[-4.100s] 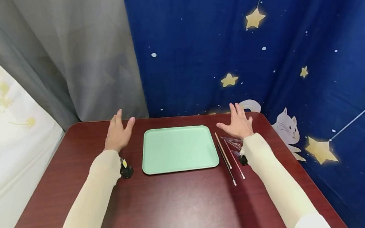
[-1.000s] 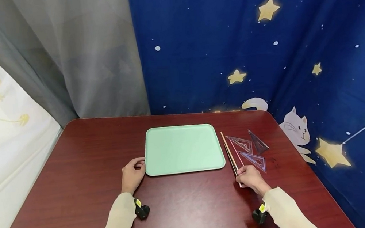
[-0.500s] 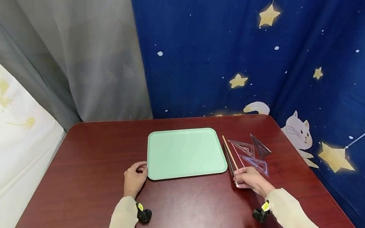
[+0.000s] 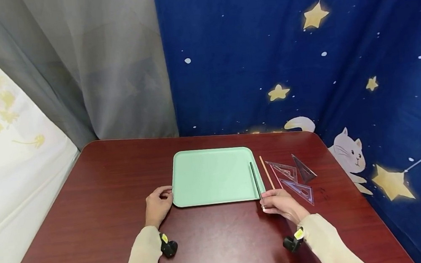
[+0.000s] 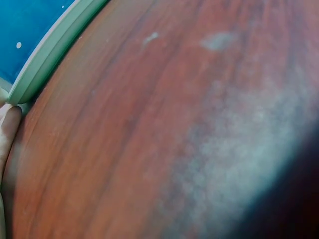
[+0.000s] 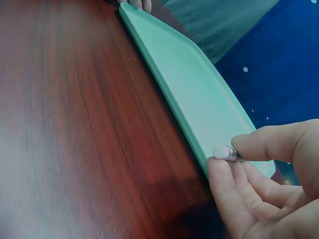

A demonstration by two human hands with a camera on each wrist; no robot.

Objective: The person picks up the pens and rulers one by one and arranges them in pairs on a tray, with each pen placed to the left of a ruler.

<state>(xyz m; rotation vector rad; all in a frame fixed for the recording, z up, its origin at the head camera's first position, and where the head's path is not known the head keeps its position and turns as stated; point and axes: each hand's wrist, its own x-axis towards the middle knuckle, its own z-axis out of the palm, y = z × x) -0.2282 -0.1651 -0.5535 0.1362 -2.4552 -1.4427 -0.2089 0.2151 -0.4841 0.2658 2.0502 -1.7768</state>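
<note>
shifted left since a moment ago, the slim black pencil with a white eraser [image 4: 255,181] now slants over the right end of the pale green rectangular tray [image 4: 211,178], pinched by the right hand [image 4: 283,204]. the left hand [image 4: 158,205] pinches the tray's left rim (three see-through triangular set squares [image 4: 304,171] lie farther right).

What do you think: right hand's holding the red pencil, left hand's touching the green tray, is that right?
Not quite: the right hand holds the black pencil, not the red pencil, as the head view shows. The left hand touches the green tray.
</note>
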